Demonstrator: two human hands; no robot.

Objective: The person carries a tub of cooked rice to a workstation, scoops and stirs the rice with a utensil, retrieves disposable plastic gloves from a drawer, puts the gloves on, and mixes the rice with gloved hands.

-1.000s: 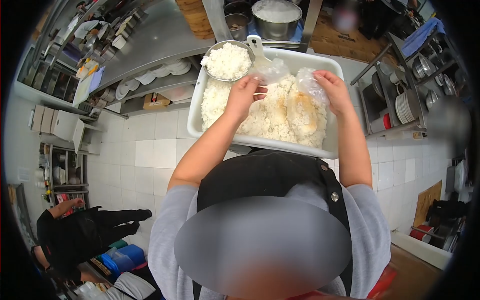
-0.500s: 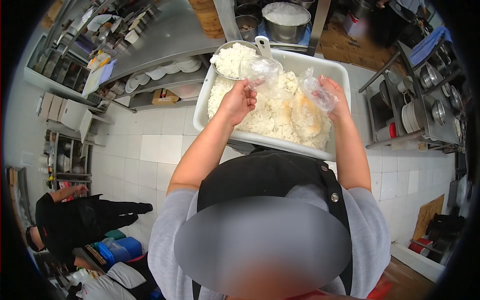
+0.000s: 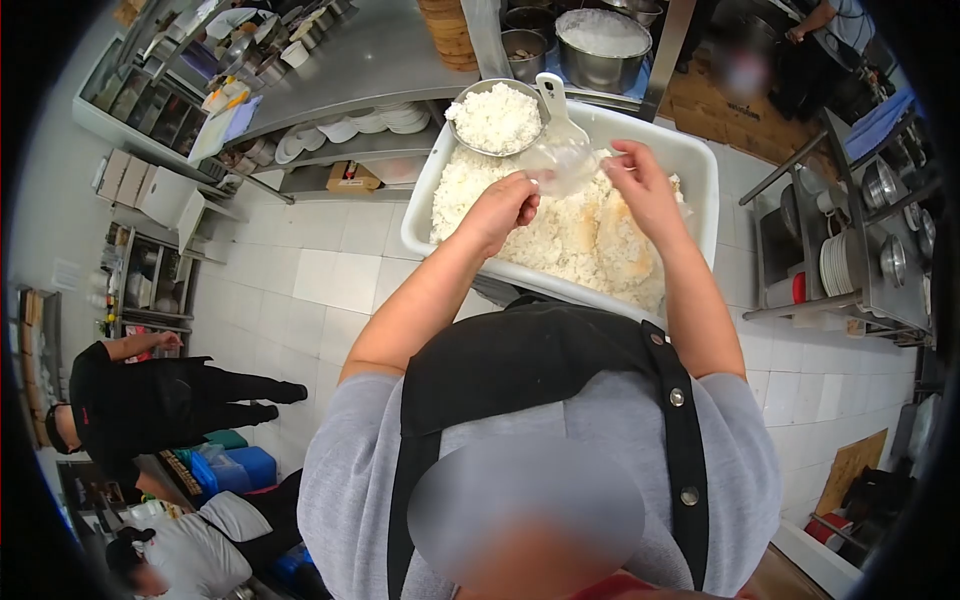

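My left hand (image 3: pixel 508 212) is closed in a pinch on a thin clear plastic bag or glove (image 3: pixel 558 165), which hangs over the rice. My right hand (image 3: pixel 645 188) is a little way to the right, its fingers bent and apart, with nothing clearly in them. Below both hands lies cooked white rice (image 3: pixel 560 262), browned in patches, filling a large white tub (image 3: pixel 708 200). A metal bowl (image 3: pixel 462 140) heaped with rice (image 3: pixel 497 118) rests at the tub's far left corner. Beside it a white rice paddle (image 3: pixel 551 98) leans with its handle up, its blade partly behind the plastic.
Beyond the tub stand a steel counter (image 3: pixel 390 55), stacked bamboo steamers (image 3: pixel 447 35) and a large pot (image 3: pixel 602 60). A rack with plates (image 3: pixel 838 262) is on the right. Other people are at the left (image 3: pixel 150 400), lower left (image 3: pixel 190 555) and upper right (image 3: pixel 825 50).
The clear plastic around my right hand no longer shows there. My right hand has moved up and left, closer to the plastic in my left hand. The whole view has shifted slightly.
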